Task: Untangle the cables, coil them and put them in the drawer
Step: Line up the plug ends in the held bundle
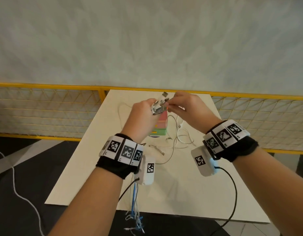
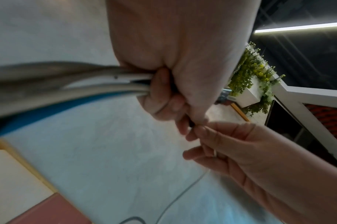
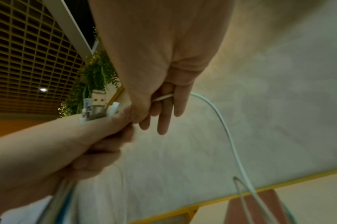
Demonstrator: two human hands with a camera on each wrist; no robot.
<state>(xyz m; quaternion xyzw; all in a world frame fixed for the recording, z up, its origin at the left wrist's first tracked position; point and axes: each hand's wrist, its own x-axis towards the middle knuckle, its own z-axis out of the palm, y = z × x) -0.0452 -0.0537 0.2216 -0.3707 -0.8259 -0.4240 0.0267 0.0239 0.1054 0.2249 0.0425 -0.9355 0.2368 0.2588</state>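
Observation:
Both hands are raised over the cream table (image 1: 89, 167). My left hand (image 1: 151, 106) grips a bundle of white and blue cables (image 2: 87, 84), whose USB plugs (image 3: 97, 104) stick up out of the fist. The bundle's tails (image 1: 135, 201) hang down past my left wrist. My right hand (image 1: 171, 104) touches the left one and pinches a thin white cable (image 3: 231, 144) that passes between its fingers (image 3: 164, 118) and trails down to the table. More white cables (image 1: 179, 138) lie tangled on the table beside a small pastel drawer unit (image 1: 160, 126), partly hidden by my hands.
A yellow mesh railing (image 1: 45, 113) runs behind the table under a pale grey wall. Dark floor lies to the left, with a white cord (image 1: 19, 184) across it. Black camera leads (image 1: 232, 193) hang from both wrists over the table's near edge.

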